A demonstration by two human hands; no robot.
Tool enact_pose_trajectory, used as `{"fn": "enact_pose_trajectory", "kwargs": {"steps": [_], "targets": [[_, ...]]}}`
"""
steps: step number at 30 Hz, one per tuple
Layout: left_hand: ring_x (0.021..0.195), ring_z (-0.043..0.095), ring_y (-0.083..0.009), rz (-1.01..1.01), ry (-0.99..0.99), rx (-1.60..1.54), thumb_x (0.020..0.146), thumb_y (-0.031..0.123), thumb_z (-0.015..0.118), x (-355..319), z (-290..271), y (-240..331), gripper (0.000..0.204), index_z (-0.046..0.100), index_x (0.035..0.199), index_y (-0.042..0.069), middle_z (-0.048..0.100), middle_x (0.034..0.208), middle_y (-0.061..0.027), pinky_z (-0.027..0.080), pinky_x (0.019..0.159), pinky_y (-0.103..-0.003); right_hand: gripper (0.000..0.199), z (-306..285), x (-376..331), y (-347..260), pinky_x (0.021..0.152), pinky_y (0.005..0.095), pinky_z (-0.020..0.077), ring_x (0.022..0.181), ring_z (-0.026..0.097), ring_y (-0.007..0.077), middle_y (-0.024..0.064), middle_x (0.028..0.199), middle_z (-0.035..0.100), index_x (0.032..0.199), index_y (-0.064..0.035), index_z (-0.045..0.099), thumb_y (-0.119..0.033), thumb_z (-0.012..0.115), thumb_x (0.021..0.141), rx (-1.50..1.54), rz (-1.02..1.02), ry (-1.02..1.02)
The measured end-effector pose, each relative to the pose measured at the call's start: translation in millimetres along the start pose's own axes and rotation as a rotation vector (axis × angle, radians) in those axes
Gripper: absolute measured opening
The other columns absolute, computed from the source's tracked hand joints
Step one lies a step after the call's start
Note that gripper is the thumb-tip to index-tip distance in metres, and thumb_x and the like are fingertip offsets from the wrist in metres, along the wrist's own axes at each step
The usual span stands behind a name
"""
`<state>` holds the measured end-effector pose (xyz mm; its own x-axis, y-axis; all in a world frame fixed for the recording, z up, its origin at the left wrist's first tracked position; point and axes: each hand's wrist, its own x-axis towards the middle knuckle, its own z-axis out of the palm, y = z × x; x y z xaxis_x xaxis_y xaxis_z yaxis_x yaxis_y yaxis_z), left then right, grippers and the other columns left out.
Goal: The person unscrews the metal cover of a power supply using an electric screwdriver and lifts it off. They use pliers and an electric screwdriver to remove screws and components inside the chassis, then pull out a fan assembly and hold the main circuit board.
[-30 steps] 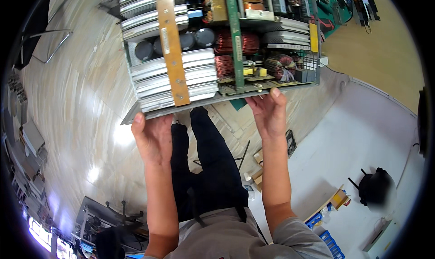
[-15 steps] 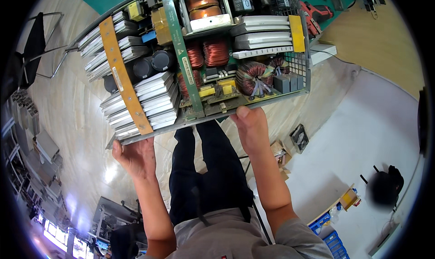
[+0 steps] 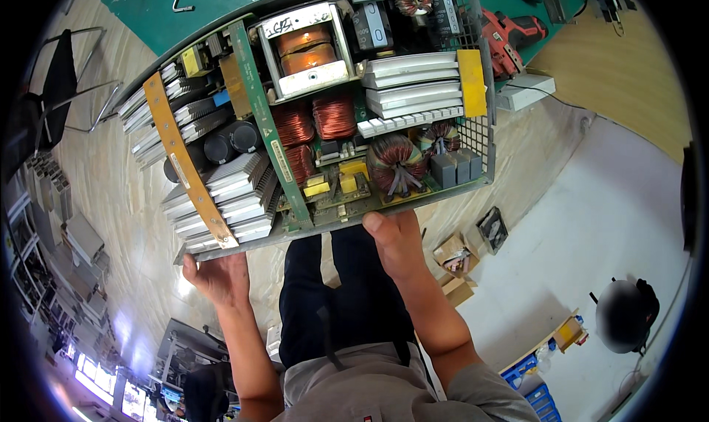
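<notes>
And here's the open electronics unit, near edge over the floor: left hand half-curled, gripping that edge; right hand curled, clasping it too; beyond, a red power tool, green surface.

The open grey rectangular metal chassis has a dull, scuffed rim. Within it, stacked silver finned heat sinks show a satiny bare-metal finish, red-brown wire coils gleam as if lacquered, and black cylindrical capacitors look smooth. Beyond the chassis spreads a smooth green mat; just right of it sits a red-and-black plastic-bodied power tool. Left of it, the pale streaked floor looks polished. Below it, dark trousers and a grey shirt are matt cloth.
</notes>
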<state>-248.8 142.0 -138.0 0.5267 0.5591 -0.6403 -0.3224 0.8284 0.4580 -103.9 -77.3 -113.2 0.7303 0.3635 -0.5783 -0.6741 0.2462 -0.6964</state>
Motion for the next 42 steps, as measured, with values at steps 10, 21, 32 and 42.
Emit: {"fn": "enact_pose_trajectory", "kwargs": {"steps": [10,21,32,42], "targets": [[0.133,0.041,-0.0275,0.008,0.028,0.013,0.078,0.035,0.074,-0.8,-12.5,5.2,0.076,0.04,0.14,0.009,0.045,0.142,-0.0097,0.03,0.114,-0.048,0.05,-10.2,0.4,-3.8,0.099,0.0328,0.038,0.112,0.049,0.0162,0.0081,0.123,0.054,0.127,0.0036,0.049,-0.016,0.062,0.084,-0.222,0.072,-0.061],[0.133,0.039,-0.0317,0.024,0.015,0.18,0.078,0.039,0.072,1.6,-1.6,6.0,0.082,0.035,0.144,0.007,0.038,0.146,-0.0148,0.032,0.112,-0.05,0.039,-4.7,5.1,-1.3,0.097,0.0315,0.0424,0.107,0.054,0.014,0.008,0.119,0.056,0.12,0.0021,0.054,-0.005,0.065,0.083,-0.018,0.059,-0.089],[0.133,0.039,-0.0328,-0.012,-0.043,0.202,0.08,0.037,0.07,0.5,7.2,5.4,0.08,0.035,0.144,0.006,0.04,0.144,-0.0171,0.029,0.114,-0.049,0.048,-4.8,8.8,0.3,0.101,0.0378,0.037,0.111,0.05,0.0233,0.0135,0.119,0.054,0.121,0.0021,0.051,-0.012,0.069,0.079,-0.09,0.042,-0.1],[0.133,0.039,-0.0334,0.014,-0.014,0.195,0.079,0.037,0.071,0.0,10.7,1.7,0.081,0.035,0.144,0.007,0.038,0.146,-0.0173,0.03,0.113,-0.049,0.047,-6.0,7.3,6.4,0.1,0.0351,0.0382,0.112,0.05,0.0198,0.0111,0.12,0.053,0.123,0.0023,0.05,-0.013,0.067,0.081,-0.071,0.005,-0.091]]}}
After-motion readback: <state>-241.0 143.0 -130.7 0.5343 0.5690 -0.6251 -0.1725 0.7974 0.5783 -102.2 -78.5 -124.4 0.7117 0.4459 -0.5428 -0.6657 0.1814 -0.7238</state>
